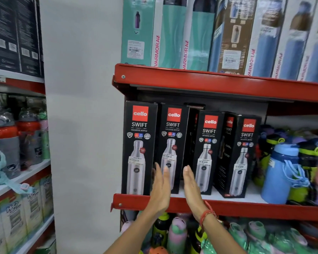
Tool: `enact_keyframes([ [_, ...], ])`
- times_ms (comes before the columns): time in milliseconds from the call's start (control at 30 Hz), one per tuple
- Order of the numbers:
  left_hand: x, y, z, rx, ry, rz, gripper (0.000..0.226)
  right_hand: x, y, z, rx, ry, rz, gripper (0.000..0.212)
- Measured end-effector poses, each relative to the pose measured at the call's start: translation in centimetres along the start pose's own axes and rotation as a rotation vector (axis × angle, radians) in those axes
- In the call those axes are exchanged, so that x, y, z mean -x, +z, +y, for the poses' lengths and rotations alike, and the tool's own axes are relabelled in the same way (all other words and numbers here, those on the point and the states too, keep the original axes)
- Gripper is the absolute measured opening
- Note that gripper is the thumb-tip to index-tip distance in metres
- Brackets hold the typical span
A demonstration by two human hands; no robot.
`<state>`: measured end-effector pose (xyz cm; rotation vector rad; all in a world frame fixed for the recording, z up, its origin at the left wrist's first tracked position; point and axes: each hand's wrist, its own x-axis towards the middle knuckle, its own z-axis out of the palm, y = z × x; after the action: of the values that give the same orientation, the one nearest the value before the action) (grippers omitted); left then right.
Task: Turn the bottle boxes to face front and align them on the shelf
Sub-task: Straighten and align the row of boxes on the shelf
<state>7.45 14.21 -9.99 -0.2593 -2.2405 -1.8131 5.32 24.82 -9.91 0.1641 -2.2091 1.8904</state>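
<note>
Several black Cello Swift bottle boxes stand upright on the red-edged middle shelf (228,208). The leftmost box (139,147) and the second box (173,142) face front at the shelf's edge. A third box (208,149) and a fourth box (245,156) sit further back, angled slightly left. My left hand (161,189) and my right hand (192,187) are both flat, palms facing each other, on either side of the second box's lower part. Whether they touch it I cannot tell. Neither hand holds anything.
Loose coloured bottles, one blue (281,171), crowd the shelf right of the boxes. Teal and blue Varmora boxes (173,33) fill the upper shelf. More bottles sit below (176,235). A white pillar (81,125) stands left, with another bottle rack (17,143) beyond it.
</note>
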Motion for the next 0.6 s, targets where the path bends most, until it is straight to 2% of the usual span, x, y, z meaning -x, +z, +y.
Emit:
enact_keyframes([
  [233, -1.6, -0.1, -0.2, 0.000, -0.172, 0.135, 0.084, -1.3, -0.8, 0.0, 0.020, 0.069, -0.184, 0.073],
  [400, -0.6, -1.0, -0.9, 0.022, -0.137, 0.122, 0.096, -0.8, -2.1, 0.5, 0.055, 0.061, -0.212, 0.074],
  [500, 0.5, -1.6, -1.1, 0.011, -0.138, 0.113, 0.095, 0.0, -2.7, 0.9, 0.064, 0.039, -0.255, 0.084],
  [600, 1.4, -1.8, -0.7, 0.028, -0.097, 0.113, 0.098, 0.8, -3.2, 0.9, 0.100, 0.028, -0.263, 0.081],
])
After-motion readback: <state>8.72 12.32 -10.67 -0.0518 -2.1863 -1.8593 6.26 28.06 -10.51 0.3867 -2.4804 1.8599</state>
